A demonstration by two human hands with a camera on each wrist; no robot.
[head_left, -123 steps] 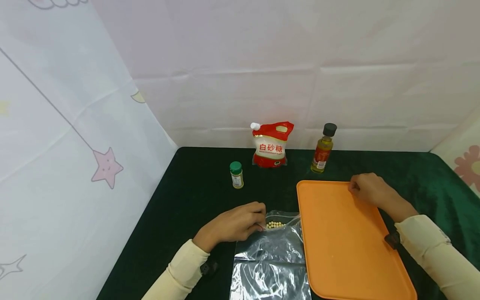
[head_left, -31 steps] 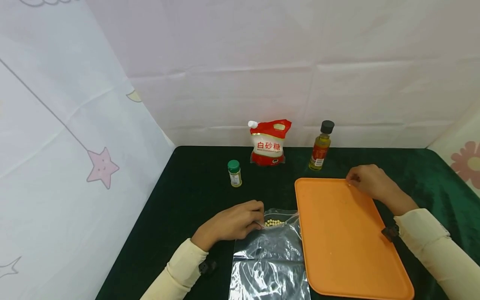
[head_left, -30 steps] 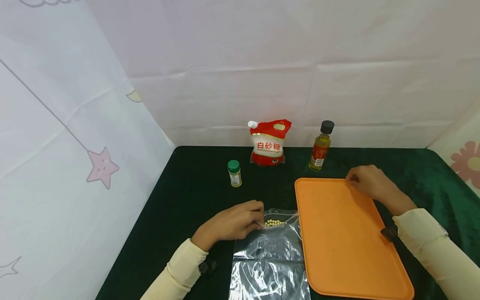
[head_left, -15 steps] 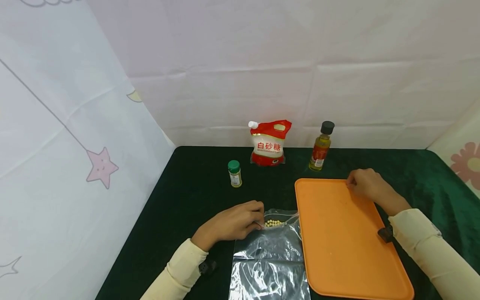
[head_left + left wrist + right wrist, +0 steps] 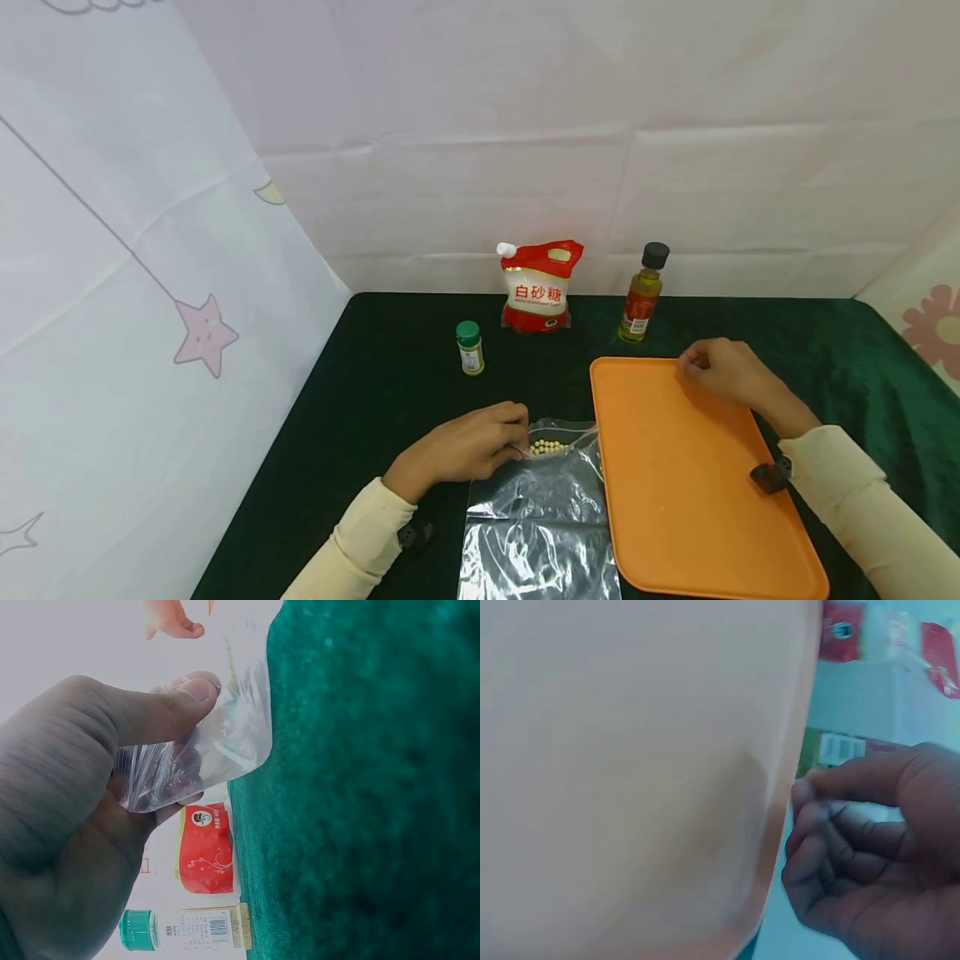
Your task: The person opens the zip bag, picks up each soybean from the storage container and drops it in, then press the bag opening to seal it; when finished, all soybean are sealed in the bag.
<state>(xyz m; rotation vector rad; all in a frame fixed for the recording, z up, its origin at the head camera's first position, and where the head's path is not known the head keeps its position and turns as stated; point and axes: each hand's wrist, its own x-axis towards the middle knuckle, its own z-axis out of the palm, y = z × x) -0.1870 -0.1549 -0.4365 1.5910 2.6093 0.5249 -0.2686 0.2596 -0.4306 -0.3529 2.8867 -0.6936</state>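
My left hand (image 5: pixel 468 442) pinches the left edge of the mouth of a clear zip-lock bag (image 5: pixel 542 517). Small yellow balls (image 5: pixel 547 447) show inside near its opening. The left wrist view shows the thumb on the bag's clear film (image 5: pixel 247 727). An orange tray (image 5: pixel 705 483) lies to the right, its left edge against or over the bag. At the tray's far rim is my right hand (image 5: pixel 723 371). In the right wrist view, the right hand (image 5: pixel 870 847) has curled fingers and meeting thumb and index tips; I see nothing between them. Whether they touch the rim is unclear.
Behind the hands stand a green-capped seasoning jar (image 5: pixel 470 348), a red-and-white sugar pouch (image 5: pixel 538 287) with a white spout, and a black-capped oil bottle (image 5: pixel 642 293). A dark green cloth (image 5: pixel 390 375) covers the table. White printed sheets hang at the back and sides.
My right hand has shifted a little left along the tray's far rim. The left hand, bag and tray stay in place.
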